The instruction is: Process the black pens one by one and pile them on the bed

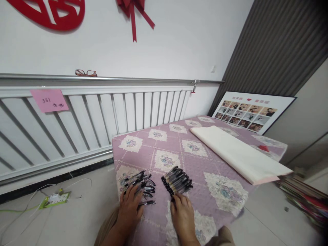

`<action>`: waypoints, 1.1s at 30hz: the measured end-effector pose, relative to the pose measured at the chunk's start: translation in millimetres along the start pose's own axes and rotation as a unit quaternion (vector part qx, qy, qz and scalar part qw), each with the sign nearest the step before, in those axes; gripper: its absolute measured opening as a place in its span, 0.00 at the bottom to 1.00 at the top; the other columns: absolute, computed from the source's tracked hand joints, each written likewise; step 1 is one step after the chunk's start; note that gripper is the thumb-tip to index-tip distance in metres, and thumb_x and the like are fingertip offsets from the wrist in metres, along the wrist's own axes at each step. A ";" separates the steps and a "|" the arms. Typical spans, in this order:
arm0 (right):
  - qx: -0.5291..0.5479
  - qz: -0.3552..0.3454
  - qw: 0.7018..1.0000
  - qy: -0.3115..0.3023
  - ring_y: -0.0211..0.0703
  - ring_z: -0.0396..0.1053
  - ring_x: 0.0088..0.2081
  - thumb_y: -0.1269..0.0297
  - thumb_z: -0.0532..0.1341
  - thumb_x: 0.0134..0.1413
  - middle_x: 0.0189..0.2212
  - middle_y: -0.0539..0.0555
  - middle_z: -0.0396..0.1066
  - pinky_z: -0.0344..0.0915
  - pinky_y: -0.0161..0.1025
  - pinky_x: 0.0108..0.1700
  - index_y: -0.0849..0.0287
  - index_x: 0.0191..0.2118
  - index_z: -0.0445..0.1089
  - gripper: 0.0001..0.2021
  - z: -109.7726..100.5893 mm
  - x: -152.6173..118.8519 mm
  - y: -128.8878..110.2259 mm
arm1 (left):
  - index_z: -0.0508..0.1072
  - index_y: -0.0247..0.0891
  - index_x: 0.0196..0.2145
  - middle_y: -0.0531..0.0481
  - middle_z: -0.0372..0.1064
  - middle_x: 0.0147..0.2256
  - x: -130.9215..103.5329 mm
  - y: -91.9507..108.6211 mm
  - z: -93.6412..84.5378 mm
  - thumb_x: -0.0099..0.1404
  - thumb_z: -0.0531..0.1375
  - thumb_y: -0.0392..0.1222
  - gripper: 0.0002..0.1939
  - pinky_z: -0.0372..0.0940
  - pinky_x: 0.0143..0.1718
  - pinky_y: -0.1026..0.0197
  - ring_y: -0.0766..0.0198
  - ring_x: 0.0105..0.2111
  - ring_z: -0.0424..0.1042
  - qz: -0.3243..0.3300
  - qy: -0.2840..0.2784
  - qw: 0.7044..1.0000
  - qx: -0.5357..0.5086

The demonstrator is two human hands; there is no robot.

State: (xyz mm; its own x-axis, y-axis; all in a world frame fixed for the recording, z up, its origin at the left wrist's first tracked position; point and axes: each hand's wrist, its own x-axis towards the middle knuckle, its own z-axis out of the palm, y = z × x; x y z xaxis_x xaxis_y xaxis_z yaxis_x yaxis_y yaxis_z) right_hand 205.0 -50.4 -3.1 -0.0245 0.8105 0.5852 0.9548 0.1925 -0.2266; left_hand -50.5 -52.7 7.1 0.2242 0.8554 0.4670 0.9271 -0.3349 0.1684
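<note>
Two groups of black-capped clear pens lie on a purple flowered tablecloth [176, 150]. My left hand [130, 206] rests on the loose pile of pens [147, 188], fingers a little apart and bent over it; part of the pile is hidden beneath them. One pen [147, 203] lies separate, beside my left thumb. My right hand [183, 217] is at the near end of a neat row of pens [177, 180], laid side by side. Its fingers are bent close together on a pen at that end, mostly covered by the hand.
A folded cream sheet [230, 153] lies at the table's right. Behind it leans a photo board [246, 112]. A white radiator [138, 112] borders the far side, with glasses [86, 73] on its pipe. A power strip [55, 199] and cables lie on the floor left.
</note>
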 end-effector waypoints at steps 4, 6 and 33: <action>-0.012 0.031 0.999 -0.042 0.52 0.64 0.43 0.68 0.59 0.55 0.41 0.58 0.70 0.62 0.46 0.44 0.56 0.40 0.72 0.08 -5.7 -1.2 -6.5 | 0.68 0.49 0.53 0.49 0.60 0.58 -1.2 -1.6 2.3 0.57 0.57 0.36 0.26 0.43 0.59 0.45 0.51 0.59 0.55 0.008 0.008 1.000 0.009; -0.009 0.032 0.998 -0.058 0.51 0.65 0.43 0.68 0.59 0.56 0.40 0.56 0.70 0.62 0.44 0.43 0.54 0.40 0.72 0.07 -9.0 -1.9 -10.4 | 0.68 0.49 0.53 0.49 0.60 0.58 -1.5 -1.9 3.2 0.57 0.57 0.37 0.25 0.43 0.59 0.45 0.51 0.59 0.55 0.007 0.014 1.000 0.013; 0.059 -0.048 0.996 -0.046 0.48 0.68 0.47 0.77 0.52 0.52 0.46 0.58 0.71 0.67 0.44 0.49 0.57 0.50 0.69 0.20 -11.5 -7.6 -9.1 | 0.70 0.46 0.46 0.51 0.70 0.43 -25.8 37.8 0.9 0.62 0.58 0.40 0.14 0.58 0.47 0.55 0.58 0.44 0.67 0.102 0.005 0.993 -0.061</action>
State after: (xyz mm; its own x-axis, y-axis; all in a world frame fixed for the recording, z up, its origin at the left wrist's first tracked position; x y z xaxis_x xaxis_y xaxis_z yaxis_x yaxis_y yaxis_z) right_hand 199.9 -64.6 3.5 -0.1465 0.8319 0.5352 0.9057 0.3304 -0.2657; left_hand -20.9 -87.1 0.7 0.3997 0.7617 0.5099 0.8193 -0.5463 0.1739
